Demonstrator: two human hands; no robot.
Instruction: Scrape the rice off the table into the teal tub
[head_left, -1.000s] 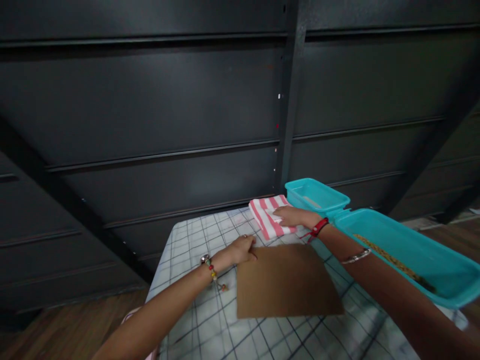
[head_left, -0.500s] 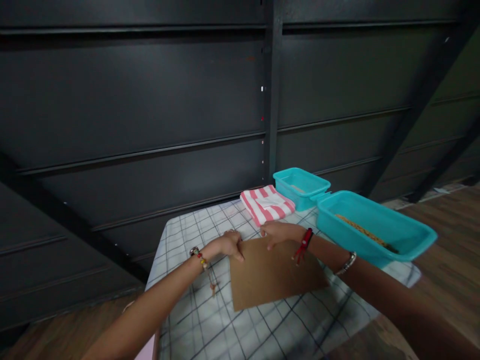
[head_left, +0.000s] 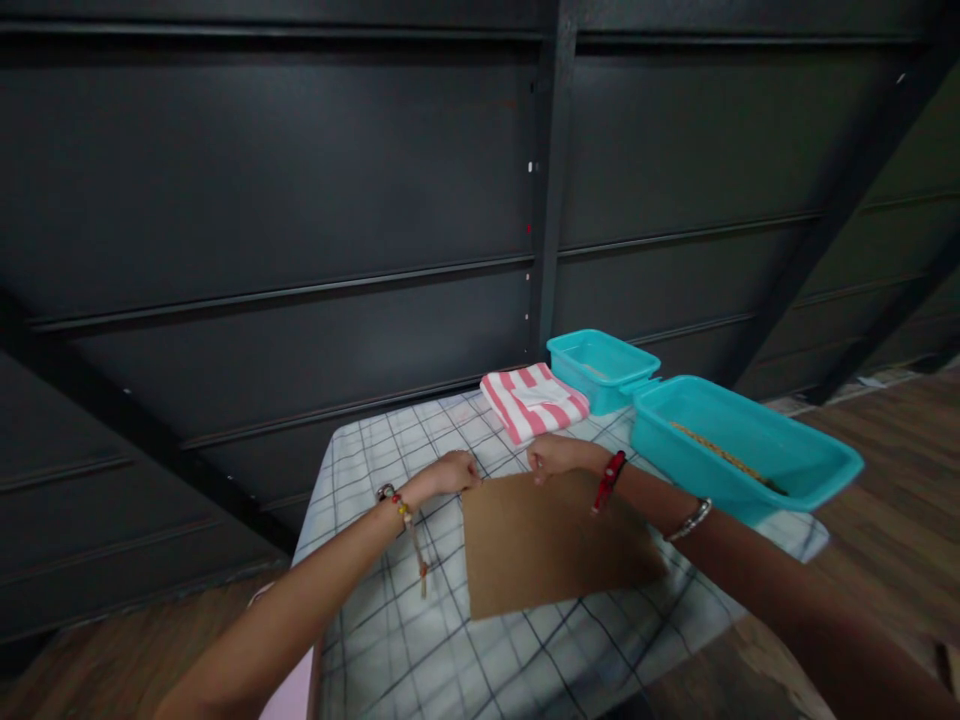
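A flat brown cardboard sheet [head_left: 547, 550] lies on a white tablecloth with dark grid lines [head_left: 390, 650]. At the sheet's far left corner, my left hand [head_left: 453, 471] is closed, its curled fingers pinching the edge. My right hand [head_left: 553, 456] is also closed, thumb and fingers together on the far edge, farther right. The fingertips of both hands are partly hidden. My right forearm passes over the sheet's right side and covers some of it.
Just beyond my right hand is a folded pink-and-white striped cloth [head_left: 534, 402]. Two turquoise plastic bins stand at the right: a smaller one [head_left: 604, 388] behind and a larger one [head_left: 675, 462] holding something yellowish and patterned. A dark panelled wall [head_left: 300, 200] rises behind the table.
My left thumb, stretched over the sheet before, has drawn back to the corner, and the fingers have closed. My right fingers have curled in at the far edge. The sheet has barely shifted.
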